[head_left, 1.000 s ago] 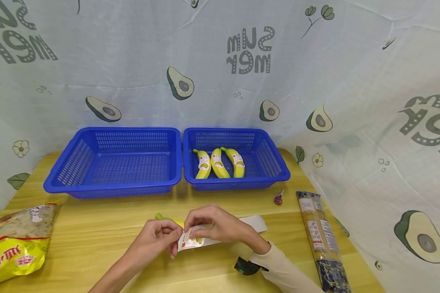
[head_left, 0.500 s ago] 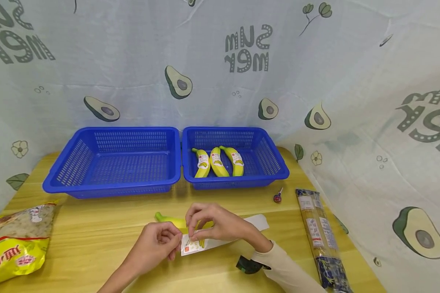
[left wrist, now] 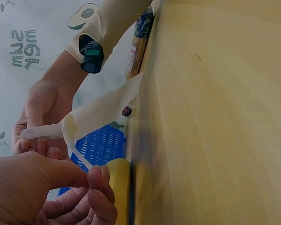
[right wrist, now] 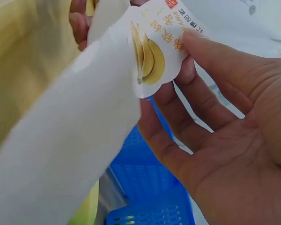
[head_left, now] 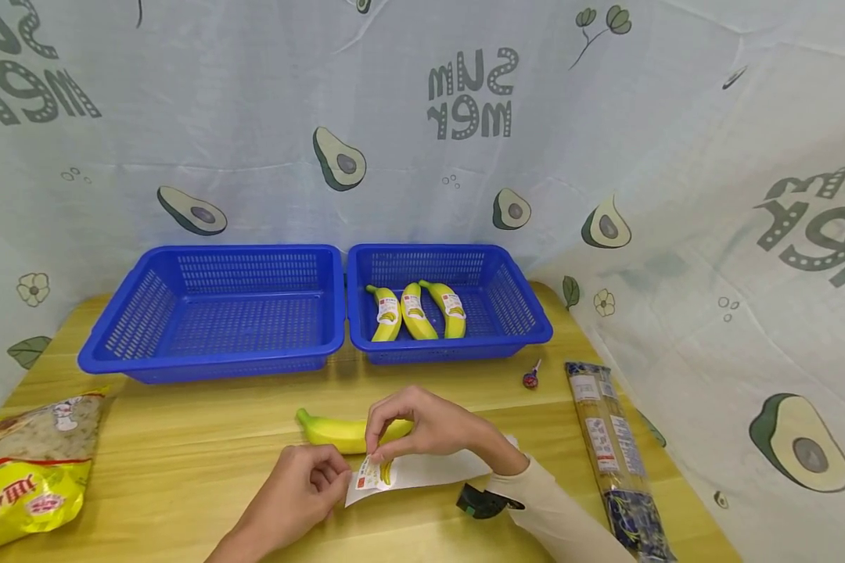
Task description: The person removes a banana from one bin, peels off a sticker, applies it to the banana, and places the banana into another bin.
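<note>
My right hand (head_left: 426, 426) pinches the edge of a white sticker (right wrist: 150, 56) printed with bananas and orange lettering. One side of the sticker stands up from its long white backing strip (head_left: 440, 471), which trails off under the right wrist. With thumb and index finger my left hand (left wrist: 70, 187) pinches the strip's near-left end, and the paper bends into a curl between the hands in the left wrist view. Just beyond the hands, a yellow banana (head_left: 327, 432) with a green stem end lies on the table, its right part behind the right hand's fingers.
Two blue baskets (head_left: 211, 364) (head_left: 458, 349) stand at the back; the right one holds three labelled bananas (head_left: 414, 313). A lollipop (head_left: 530, 379) and a long pasta-like packet (head_left: 602, 438) lie to the right, a yellow bag (head_left: 35, 485) at the left edge.
Both hands have come nearer to the body with the strip, so more of the banana shows. The sticker's edge stands higher off the strip under the right fingers.
</note>
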`<state>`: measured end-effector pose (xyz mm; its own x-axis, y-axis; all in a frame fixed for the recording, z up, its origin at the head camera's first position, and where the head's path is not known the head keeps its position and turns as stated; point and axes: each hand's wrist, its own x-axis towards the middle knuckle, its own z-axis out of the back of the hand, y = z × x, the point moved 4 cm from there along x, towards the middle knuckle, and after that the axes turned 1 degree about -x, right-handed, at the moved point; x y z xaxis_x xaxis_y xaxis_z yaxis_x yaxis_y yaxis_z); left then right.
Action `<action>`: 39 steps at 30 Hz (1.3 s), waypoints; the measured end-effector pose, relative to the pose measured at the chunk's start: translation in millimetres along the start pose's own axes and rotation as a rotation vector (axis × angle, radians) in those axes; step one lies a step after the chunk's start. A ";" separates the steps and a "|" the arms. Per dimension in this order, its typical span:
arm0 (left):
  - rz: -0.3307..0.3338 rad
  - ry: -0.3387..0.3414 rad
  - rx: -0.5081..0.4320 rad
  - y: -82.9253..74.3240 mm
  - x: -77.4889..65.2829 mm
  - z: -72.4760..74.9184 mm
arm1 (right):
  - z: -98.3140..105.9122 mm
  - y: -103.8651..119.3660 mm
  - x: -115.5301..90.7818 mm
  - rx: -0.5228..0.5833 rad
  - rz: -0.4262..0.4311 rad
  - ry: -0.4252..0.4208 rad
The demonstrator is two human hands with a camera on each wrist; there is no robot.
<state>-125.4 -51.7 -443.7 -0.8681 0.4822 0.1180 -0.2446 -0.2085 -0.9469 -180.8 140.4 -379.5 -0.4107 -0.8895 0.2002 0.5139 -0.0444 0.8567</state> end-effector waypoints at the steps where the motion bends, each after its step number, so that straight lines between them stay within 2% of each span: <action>1: 0.004 0.002 0.007 0.9 -0.3 -0.3 | 0.2 0.7 0.7 0.010 -0.004 0.003; 9: 0.041 0.005 0.104 11.2 -7.1 0.8 | 0.8 0.1 4.6 0.026 -0.047 0.031; 14: 0.041 0.012 0.282 14.9 -15.9 5.0 | 4.1 -0.9 8.9 0.010 -0.117 0.021; 17: 0.032 -0.008 0.419 13.6 -20.0 7.6 | 7.1 -3.5 11.8 -0.010 -0.153 0.011; 20: 0.023 -0.048 0.480 8.1 -21.1 10.1 | 10.6 -8.3 14.5 -0.064 -0.161 0.003; 22: -0.017 -0.078 0.441 2.4 -19.6 12.5 | 12.2 -11.4 16.6 -0.088 -0.165 0.005; 27: -0.054 -0.141 0.146 -7.9 -8.6 14.9 | 13.2 -18.4 20.5 -0.086 -0.178 0.018; 29: -0.048 -0.180 0.071 -9.7 -3.8 14.0 | 12.8 -20.9 21.5 -0.080 -0.175 0.025; 34: -0.059 -0.244 0.040 -11.3 5.2 12.0 | 12.0 -25.4 23.5 -0.109 -0.143 0.023; 39: 0.043 -0.303 -0.019 -7.4 10.8 15.4 | 17.1 -28.4 20.6 -0.146 -0.152 -0.052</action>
<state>-139.6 -58.0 -430.8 -0.9674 0.1969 0.1589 -0.1993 -0.2059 -0.9581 -216.7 131.1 -391.6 -0.5277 -0.8433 0.1014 0.5454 -0.2449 0.8016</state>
